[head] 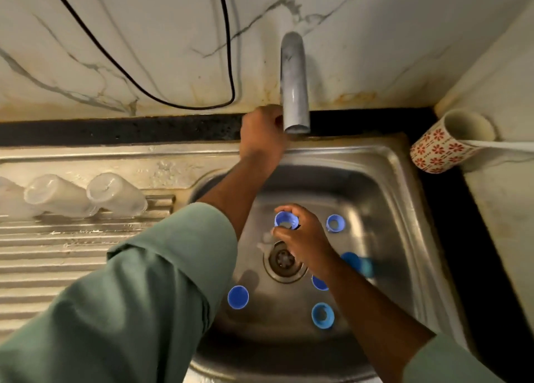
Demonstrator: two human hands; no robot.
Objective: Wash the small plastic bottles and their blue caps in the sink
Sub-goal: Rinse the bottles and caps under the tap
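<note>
The stainless steel sink [404, 197] holds the unfinished work, while on its ribbed steel drainboard [57, 261] three clear plastic bottles [115, 193] lie side by side, seemingly done. Five loose blue plastic caps [237, 296] lie scattered around the drain, apparently unwashed. No water shows at the grey tap spout [293, 84]. The left hand [261, 135] curls at the tap's base, its grip partly hidden. The right hand [303, 238] pinches a sixth blue cap [285, 220] over the basin.

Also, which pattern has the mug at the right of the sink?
Red flowers on white; the mug shows best in the head view.
</note>
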